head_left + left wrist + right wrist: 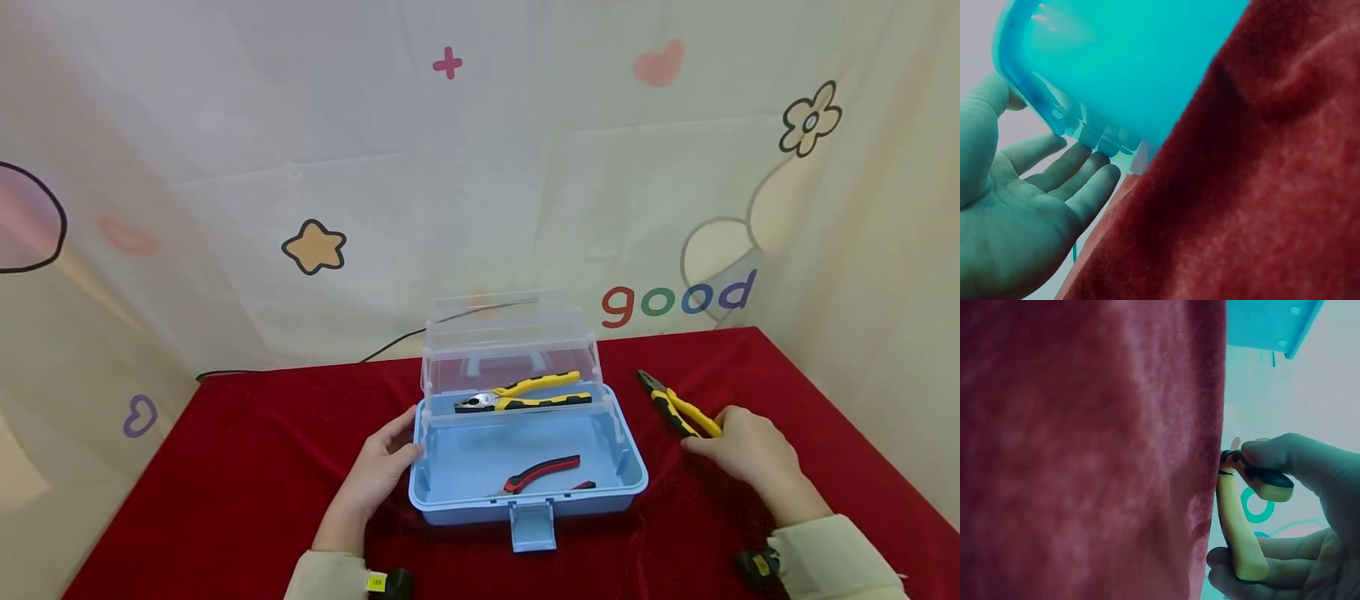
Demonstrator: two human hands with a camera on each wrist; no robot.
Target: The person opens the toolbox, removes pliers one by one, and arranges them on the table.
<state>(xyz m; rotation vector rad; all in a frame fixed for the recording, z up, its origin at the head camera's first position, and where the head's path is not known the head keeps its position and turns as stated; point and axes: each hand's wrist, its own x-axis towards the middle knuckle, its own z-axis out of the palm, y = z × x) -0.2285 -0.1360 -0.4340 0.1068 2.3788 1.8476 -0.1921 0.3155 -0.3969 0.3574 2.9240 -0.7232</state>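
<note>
Pliers (686, 408) sit pinched in right-hand fingers (1291, 574); left-hand fingers (1094, 190) grip a blue toolbox (465, 513).

Smooth plastic blue rectangular toolbox (476, 454); glossy transparent plastic lid (513, 335) at its twelve o'clock; matt, plush red tablecloth (247, 475).

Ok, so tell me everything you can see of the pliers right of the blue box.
The pliers have spread black and yellow handles, apparently plastic or rubber, and a dark, metallic-looking nose pointing away and leftward. They slant on or just above the red cloth, the right grip holding both handles.
</note>
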